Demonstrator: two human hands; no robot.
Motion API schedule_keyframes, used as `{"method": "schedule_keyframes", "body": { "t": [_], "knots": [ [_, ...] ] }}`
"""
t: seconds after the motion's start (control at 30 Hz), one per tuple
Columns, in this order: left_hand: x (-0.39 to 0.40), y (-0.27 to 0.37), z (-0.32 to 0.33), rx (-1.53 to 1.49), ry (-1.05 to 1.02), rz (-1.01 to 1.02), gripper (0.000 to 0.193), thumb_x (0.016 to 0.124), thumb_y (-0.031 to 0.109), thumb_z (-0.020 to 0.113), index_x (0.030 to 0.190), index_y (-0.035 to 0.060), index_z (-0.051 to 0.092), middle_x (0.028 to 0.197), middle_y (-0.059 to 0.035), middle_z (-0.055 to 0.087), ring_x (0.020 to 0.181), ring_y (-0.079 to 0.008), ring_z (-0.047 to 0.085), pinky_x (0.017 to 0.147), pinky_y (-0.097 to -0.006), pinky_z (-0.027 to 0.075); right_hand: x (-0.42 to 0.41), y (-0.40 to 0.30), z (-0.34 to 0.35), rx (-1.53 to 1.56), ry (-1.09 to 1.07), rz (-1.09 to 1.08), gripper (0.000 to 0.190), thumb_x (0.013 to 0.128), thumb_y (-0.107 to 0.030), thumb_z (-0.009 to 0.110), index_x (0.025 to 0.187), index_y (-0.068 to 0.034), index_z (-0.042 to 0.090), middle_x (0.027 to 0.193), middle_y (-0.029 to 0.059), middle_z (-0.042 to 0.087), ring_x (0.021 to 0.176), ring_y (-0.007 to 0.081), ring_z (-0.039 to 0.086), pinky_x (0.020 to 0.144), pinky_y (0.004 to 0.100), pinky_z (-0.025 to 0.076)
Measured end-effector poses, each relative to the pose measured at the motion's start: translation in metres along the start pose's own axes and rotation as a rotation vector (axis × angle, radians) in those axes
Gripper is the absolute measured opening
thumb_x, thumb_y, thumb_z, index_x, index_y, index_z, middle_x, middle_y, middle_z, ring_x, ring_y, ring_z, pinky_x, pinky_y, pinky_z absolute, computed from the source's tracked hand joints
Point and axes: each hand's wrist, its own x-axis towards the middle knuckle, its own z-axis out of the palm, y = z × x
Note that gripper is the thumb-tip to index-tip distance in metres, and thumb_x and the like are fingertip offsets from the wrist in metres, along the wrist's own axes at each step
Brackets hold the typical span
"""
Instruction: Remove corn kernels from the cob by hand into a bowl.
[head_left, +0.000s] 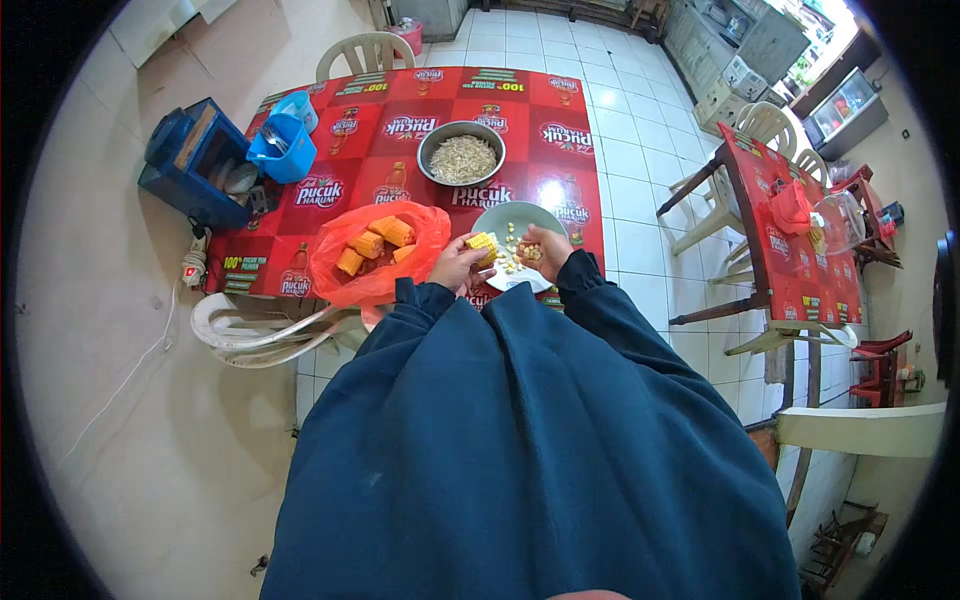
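My left hand (454, 264) grips a short piece of yellow corn cob (484, 247) over the left edge of a pale plate (491, 217). Loose corn kernels (511, 264) are scattered on the plate. Above its right side, my right hand (551, 250) is curled around a small heap of kernels (530, 252). Left of my left hand, a thin orange-red plastic bag (322, 259) gapes at the top, with several cut corn cob pieces (367, 244) inside. Beyond the plate stands a round metal bowl (424, 166) of what look like bean sprouts (461, 159).
A red printed cover (360, 180) lies on the table. At the left stand blue containers (289, 154), one with cutlery, and a dark blue case (199, 176). A power strip (195, 262) hangs beside the table, above a plastic chair (247, 330). Another table (787, 195) stands right.
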Motion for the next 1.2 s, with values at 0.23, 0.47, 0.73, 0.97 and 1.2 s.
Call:
{"method": "schedule_keyframes", "body": {
  "t": [0.23,0.47,0.73,0.97,1.2],
  "knots": [
    [-0.002,0.001,-0.004,-0.004,0.037,0.0,0.043,0.081,0.002,0.053,0.12,0.009,0.036,0.109,-0.0105,0.049,0.093,-0.0227,0.055,0.072,-0.0363,0.052,-0.003,-0.019,0.009,-0.239,0.037,0.1,0.066,0.086,-0.053,0.033,0.126,-0.001,0.032,0.129,0.0161,0.028,0.125,0.0341,0.017,0.1,0.0563,0.0],
    [0.0,0.001,-0.009,-0.034,0.012,-0.01,0.038,0.083,0.008,0.052,0.118,0.0074,0.038,0.102,-0.011,0.053,0.083,-0.0216,0.057,0.067,-0.0355,0.053,-0.018,-0.032,0.008,-0.197,-0.008,-0.149,0.045,0.091,-0.035,0.034,0.12,-0.002,0.043,0.126,0.0137,0.038,0.117,0.024,0.038,0.094,0.0406,0.03],
    [-0.012,0.006,0.002,-0.093,-0.048,-0.082,0.03,0.086,0.023,0.049,0.111,0.0059,0.044,0.094,-0.0121,0.055,0.07,-0.0204,0.058,0.064,-0.0332,0.053,-0.015,-0.004,0.01,-0.465,-0.065,-0.446,0.036,0.08,0.002,0.04,0.113,-0.001,0.051,0.115,0.0116,0.051,0.108,0.022,0.047,0.089,0.0302,0.037],
    [-0.027,0.004,0.009,-0.094,-0.047,-0.074,0.03,0.088,0.025,0.048,0.109,0.0041,0.044,0.094,-0.0126,0.055,0.072,-0.0204,0.058,0.065,-0.0323,0.053,-0.041,-0.001,0.024,-0.34,-0.101,-0.478,0.038,0.072,0.006,0.047,0.108,-0.001,0.056,0.126,0.0163,0.042,0.114,0.023,0.043,0.093,0.027,0.034],
    [-0.023,-0.003,0.008,-0.103,-0.126,-0.081,0.03,0.089,0.025,0.046,0.11,0.0039,0.044,0.096,-0.0117,0.053,0.078,-0.0201,0.057,0.068,-0.0317,0.052,-0.072,0.001,0.029,-0.361,-0.086,-0.531,0.028,0.076,-0.009,0.061,0.102,0.002,0.057,0.088,0.0081,0.06,0.074,0.0118,0.056,0.065,0.023,0.047]
  ]
}}
